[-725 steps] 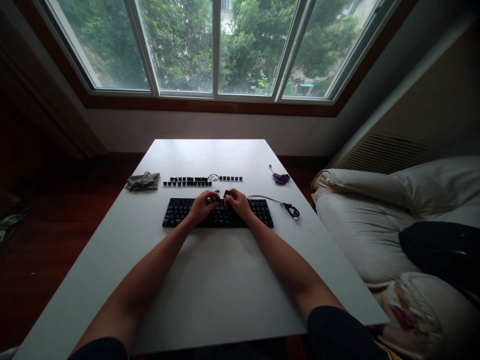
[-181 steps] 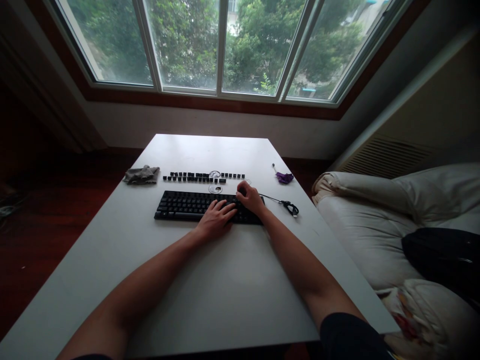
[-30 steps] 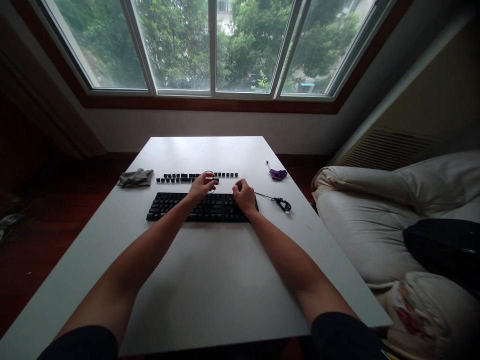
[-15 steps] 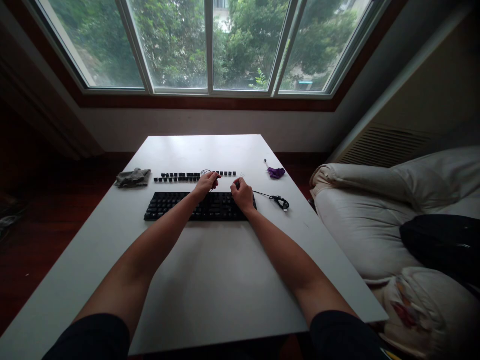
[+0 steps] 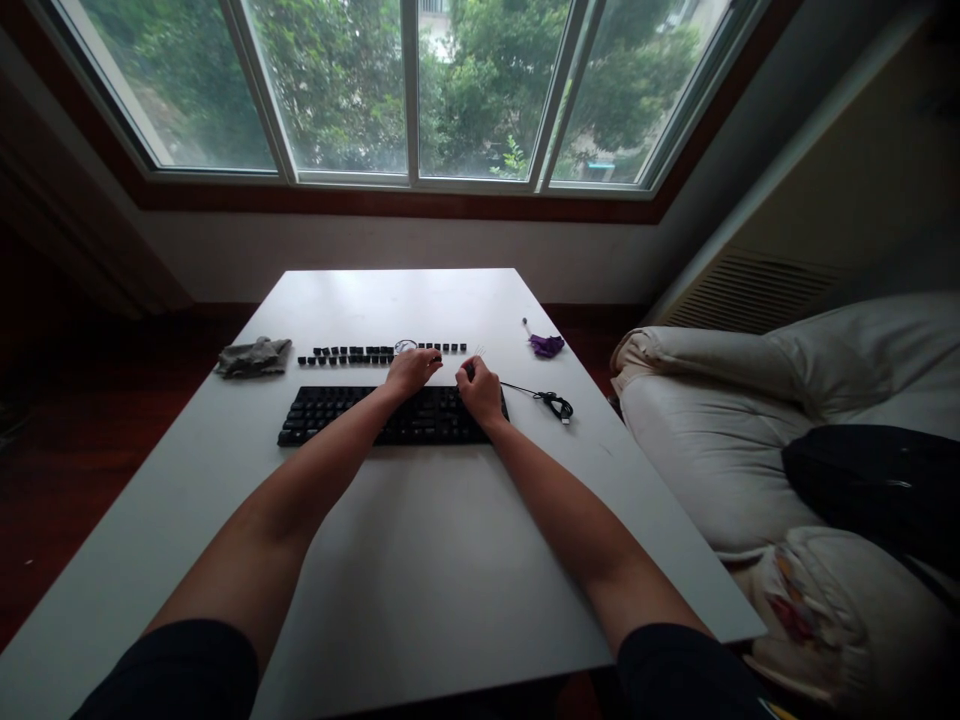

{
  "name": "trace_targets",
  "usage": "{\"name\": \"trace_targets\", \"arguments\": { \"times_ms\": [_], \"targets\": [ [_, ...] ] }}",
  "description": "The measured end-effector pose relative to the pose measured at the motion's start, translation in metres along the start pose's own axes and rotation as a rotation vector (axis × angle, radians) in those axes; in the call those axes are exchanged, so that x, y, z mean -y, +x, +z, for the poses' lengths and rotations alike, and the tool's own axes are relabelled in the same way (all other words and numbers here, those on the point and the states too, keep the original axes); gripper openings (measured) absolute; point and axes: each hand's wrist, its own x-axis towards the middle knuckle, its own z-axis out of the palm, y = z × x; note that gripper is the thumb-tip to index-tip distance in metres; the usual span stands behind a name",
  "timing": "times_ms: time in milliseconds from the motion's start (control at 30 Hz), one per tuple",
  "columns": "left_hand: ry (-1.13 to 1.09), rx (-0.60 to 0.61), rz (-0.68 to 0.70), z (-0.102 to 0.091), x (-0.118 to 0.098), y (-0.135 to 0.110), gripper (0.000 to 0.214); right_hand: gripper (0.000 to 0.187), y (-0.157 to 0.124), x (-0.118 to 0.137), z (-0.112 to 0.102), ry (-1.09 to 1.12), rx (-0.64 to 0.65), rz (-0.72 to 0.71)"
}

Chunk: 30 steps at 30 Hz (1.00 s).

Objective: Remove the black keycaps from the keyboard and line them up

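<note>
A black keyboard (image 5: pixel 337 412) lies on the white table, partly covered by my forearms and hands. My left hand (image 5: pixel 411 371) is over its back edge, fingers pinched together on a small dark piece that looks like a keycap (image 5: pixel 438 357). Close by on the right, my right hand (image 5: pixel 481 391) is closed around the dark handle of a wire keycap puller (image 5: pixel 479 351), its thin wires pointing up and away from me. Behind the keyboard, loose black keycaps (image 5: pixel 352 355) stand in rows, some of them hidden by my left hand.
A grey cloth (image 5: pixel 255 357) lies left of the keycaps. At the back right is a purple cloth (image 5: pixel 546 346) beside a thin stick with a dark tip. The keyboard's coiled cable (image 5: pixel 555 405) rests to the right. A pale sofa (image 5: pixel 697 440) stands beyond the table (image 5: pixel 420 560).
The view has shifted slightly. My left hand has turned a little, its fingertips now pointing more to the right. My right hand stays closed on the keycap puller at nearly the same spot.
</note>
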Motion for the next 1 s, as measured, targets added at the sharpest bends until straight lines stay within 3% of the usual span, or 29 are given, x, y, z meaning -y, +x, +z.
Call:
{"name": "trace_targets", "arguments": {
  "times_ms": [133, 333, 1000],
  "targets": [
    [0.159, -0.021, 0.083, 0.003, 0.003, 0.01, 0.02, 0.02, 0.0, 0.0, 0.0, 0.005, 0.004, 0.001],
    [0.222, -0.011, 0.026, 0.006, 0.011, 0.022, 0.023, 0.019, 0.001, -0.001, 0.001, 0.012, 0.007, 0.0],
    [0.44, 0.061, 0.148, 0.004, 0.017, 0.021, 0.023, 0.02, 0.001, -0.001, 0.001, 0.014, 0.004, 0.003]
  ]
}}
